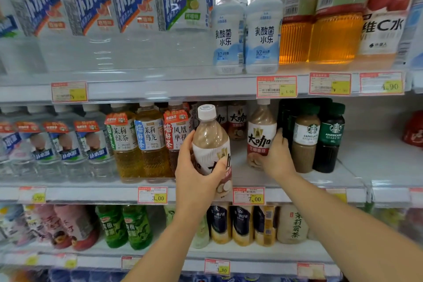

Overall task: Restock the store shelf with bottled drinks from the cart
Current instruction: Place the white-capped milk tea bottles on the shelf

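My left hand (196, 171) grips a milk-coffee bottle (211, 137) with a white cap and a white-and-brown label, held upright just in front of the middle shelf (91, 193). My right hand (275, 155) curls round the lower part of a second, matching coffee bottle (261, 132) that stands on the middle shelf, next to the dark Starbucks bottles (319, 137). More of the same coffee bottles stand further back between the two. The cart is out of sight.
Amber tea bottles (148, 142) stand left of the held bottle, clear water bottles further left. The top shelf holds large water bottles and white yoghurt drinks (263, 27). Bare shelf surface shows to the right of the Starbucks bottles. The lower shelf carries green and dark bottles.
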### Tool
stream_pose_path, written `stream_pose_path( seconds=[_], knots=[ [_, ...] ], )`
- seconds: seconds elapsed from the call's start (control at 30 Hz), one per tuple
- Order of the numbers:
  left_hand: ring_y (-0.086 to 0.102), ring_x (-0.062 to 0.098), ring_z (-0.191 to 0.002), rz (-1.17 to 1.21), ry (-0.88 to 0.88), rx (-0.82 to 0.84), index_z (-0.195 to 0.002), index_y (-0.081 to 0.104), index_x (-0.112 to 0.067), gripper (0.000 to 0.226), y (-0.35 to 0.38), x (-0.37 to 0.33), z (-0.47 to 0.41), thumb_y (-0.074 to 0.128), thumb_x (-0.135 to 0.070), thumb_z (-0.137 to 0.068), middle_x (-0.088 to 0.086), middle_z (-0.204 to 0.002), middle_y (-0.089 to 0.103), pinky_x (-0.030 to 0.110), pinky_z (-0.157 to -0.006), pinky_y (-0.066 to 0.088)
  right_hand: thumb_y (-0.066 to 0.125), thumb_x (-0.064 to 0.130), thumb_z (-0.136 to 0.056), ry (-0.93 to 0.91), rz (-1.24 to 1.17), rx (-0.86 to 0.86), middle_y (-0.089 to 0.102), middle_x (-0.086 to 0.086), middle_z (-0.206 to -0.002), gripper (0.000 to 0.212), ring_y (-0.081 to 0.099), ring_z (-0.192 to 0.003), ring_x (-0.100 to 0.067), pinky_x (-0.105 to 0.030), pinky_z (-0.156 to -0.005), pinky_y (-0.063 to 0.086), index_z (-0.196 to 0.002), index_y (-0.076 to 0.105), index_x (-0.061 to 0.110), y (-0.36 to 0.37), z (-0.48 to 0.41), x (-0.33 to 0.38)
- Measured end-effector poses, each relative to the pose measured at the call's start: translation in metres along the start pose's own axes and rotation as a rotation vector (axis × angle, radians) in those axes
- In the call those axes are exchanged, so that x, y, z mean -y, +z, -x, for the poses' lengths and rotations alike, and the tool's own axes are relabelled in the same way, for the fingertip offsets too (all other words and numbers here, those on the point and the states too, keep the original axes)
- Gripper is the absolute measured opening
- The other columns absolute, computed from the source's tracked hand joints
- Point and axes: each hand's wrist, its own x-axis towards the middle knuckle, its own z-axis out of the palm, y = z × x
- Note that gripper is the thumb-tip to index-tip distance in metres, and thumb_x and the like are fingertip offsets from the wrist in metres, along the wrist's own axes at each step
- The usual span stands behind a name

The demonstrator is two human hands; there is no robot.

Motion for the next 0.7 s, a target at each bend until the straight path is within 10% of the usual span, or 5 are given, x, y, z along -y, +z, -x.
stream_pose_path(
  seconds=[0.33, 0.7],
  knots=[
    [0.049, -0.007, -0.114, -0.057, 0.030, 0.059, -0.132, 0.037, -0.040, 0.074, 0.003, 0.006, -0.009, 0.076, -0.018, -0.073, -0.024, -0.123, 0.052, 0.030, -0.100, 0.046, 0.039, 0.037, -0.096, -0.193, 0.472, 0.125, 0.004, -0.015, -0.155, 0.054, 0.026, -0.136, -0.037, -0.047, -0.104, 0.034, -0.146, 0.020, 0.026, 0.009, 0.017, -0.015],
    [0.050, -0.001, -0.117, -0.066, 0.034, 0.089, -0.131, 0.035, -0.042, 0.076, 0.011, 0.015, -0.027, 0.076, -0.023, -0.071, -0.020, -0.126, 0.051, 0.033, -0.100, 0.047, 0.028, 0.027, -0.100, -0.021, 0.523, 0.391, -0.021, -0.022, -0.152, 0.057, -0.006, -0.143, -0.039, -0.042, -0.117, 0.011, -0.150, 0.001, 0.020, 0.037, -0.064, -0.011]
  ],
)
